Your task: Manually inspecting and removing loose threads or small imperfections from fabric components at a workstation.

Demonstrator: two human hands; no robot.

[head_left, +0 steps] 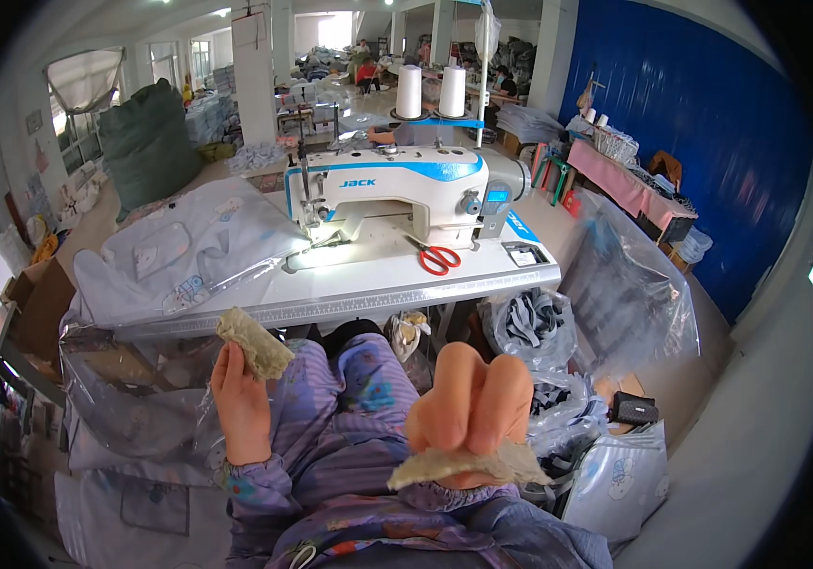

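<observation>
My left hand (240, 403) is raised in front of me and holds a small beige, rough-textured piece (253, 343) between thumb and fingers. My right hand (471, 400) is close to the camera, fingers curled, pinching a second flat beige piece (468, 467) of the same stuff. Both hands hover above my lap, which is covered by purple patterned sleeves and clothing. Ahead of them stands a white and blue sewing machine (397, 194) on a white table (378, 284).
Red-handled scissors (437, 257) lie on the table right of the machine. Pale grey garments in clear plastic (184, 251) are piled on the table's left. Plastic bags of fabric (615, 294) sit on the right floor. Two thread cones (430, 91) stand behind the machine. A blue wall (701, 123) runs along the right.
</observation>
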